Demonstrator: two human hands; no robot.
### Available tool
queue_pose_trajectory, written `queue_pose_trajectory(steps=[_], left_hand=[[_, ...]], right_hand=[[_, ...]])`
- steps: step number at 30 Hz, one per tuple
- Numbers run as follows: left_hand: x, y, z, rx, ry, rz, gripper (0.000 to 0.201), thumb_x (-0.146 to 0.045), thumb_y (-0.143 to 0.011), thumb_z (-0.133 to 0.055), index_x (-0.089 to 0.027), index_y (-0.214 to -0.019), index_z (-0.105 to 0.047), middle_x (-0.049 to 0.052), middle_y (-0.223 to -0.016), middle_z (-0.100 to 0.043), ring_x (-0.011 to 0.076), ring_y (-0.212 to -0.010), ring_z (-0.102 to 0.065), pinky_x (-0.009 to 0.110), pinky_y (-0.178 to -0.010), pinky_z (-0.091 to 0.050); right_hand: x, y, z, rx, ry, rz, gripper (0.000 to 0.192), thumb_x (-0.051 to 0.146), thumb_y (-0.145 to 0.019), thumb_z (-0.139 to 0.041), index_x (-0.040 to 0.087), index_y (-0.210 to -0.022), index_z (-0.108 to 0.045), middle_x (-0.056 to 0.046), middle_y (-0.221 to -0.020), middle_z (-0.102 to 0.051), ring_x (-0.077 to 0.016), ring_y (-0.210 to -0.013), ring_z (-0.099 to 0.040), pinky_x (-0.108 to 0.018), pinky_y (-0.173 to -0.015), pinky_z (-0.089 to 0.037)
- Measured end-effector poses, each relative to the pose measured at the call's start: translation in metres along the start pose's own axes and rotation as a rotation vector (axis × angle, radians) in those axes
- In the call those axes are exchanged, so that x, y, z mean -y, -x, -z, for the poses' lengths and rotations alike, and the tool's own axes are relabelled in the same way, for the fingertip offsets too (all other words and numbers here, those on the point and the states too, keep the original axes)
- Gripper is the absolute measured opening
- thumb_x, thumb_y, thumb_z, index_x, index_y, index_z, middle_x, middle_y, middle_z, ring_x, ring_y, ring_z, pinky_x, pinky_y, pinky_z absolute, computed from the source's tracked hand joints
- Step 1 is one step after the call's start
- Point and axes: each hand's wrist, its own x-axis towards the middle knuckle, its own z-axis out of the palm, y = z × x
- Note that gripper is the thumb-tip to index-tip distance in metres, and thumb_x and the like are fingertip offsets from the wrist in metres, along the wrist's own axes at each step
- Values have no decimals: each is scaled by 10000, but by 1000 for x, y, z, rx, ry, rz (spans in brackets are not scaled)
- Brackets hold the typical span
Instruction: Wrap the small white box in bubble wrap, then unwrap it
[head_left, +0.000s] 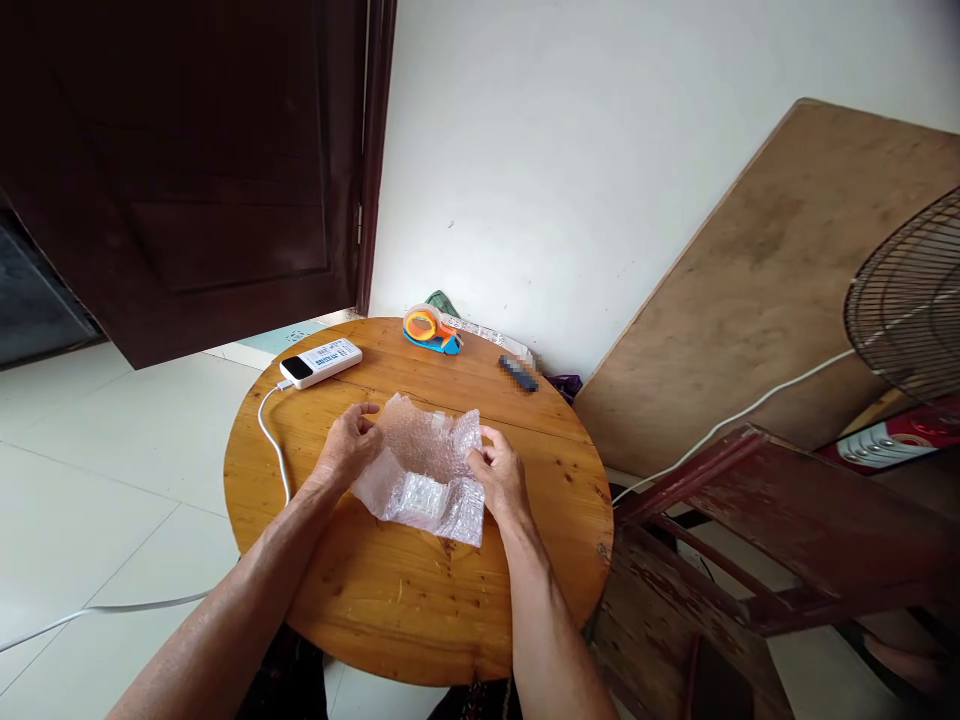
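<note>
A sheet of clear bubble wrap (424, 435) lies partly spread on the round wooden table in front of me. On its near part rests a small white block-like item (424, 495), seemingly under or inside a layer of the wrap. My left hand (350, 445) pinches the sheet's left edge, its fingers curled toward the far side. At the right edge, my right hand (498, 472) grips the wrap between thumb and fingers. What the small item is, I cannot make out.
On the wooden table (405, 620) stand a tape dispenser (431, 330), a white device (321, 362) with a cable, and a blurred dark object (518, 374). A wooden chair (810, 520) and a fan (911, 290) are at the right, a dark door (225, 150) at the left.
</note>
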Motion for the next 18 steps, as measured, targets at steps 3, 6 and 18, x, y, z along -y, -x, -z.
queue_pose_trajectory(steps=[3,6,18], left_hand=[[0,-3,-1,-48,-64,-41,460,-241,-690,-529,-137,-1136,-576,-52,-641,-560,121,-520,-515,224,-499,-390],[1,-7,-1,-123,-145,-72,484,-250,-726,-546,-138,-1196,-575,-3,-765,-611,159,-662,-582,268,-633,-461],[-48,28,3,272,-705,-618,435,-498,-888,-552,-176,-1153,-673,116,-1145,-703,276,-1066,-636,398,-930,-490]], right_hand=[[-3,-2,-3,-73,-35,56,401,359,-743,-578,195,-1102,-648,29,-651,-696,-181,-571,-606,-275,-590,-442],[-7,-6,-2,-136,-10,53,438,367,-757,-584,182,-1151,-622,-23,-775,-749,-214,-687,-666,-298,-662,-484],[-13,-8,-3,-103,203,-40,485,234,-793,-578,203,-1277,-558,-21,-863,-768,-225,-820,-707,-318,-739,-496]])
